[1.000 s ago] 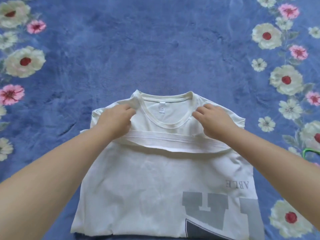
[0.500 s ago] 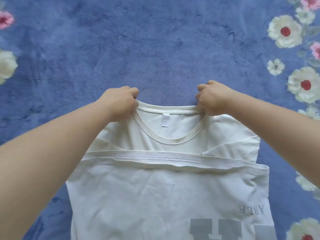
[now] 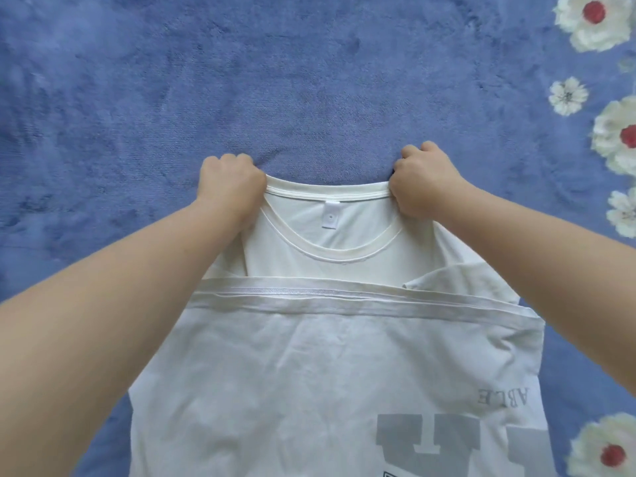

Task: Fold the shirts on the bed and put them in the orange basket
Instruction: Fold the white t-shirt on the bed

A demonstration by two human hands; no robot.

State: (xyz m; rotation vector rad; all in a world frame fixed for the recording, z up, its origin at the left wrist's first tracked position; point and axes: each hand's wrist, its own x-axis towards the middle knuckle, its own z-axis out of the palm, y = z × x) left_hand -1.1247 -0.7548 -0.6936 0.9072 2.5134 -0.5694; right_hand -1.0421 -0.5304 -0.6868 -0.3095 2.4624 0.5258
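Head view: shirt (image 3: 309, 373) lies flat on the bed (image 3: 241, 80), hem already folded up across the chest, collar toward the far edge. Left hand (image 3: 230, 185) and right hand (image 3: 421, 184) each clench the shoulder fabric at either end of the neckline, likely pulling it taut so the next fold lies even. Basket is not in view.
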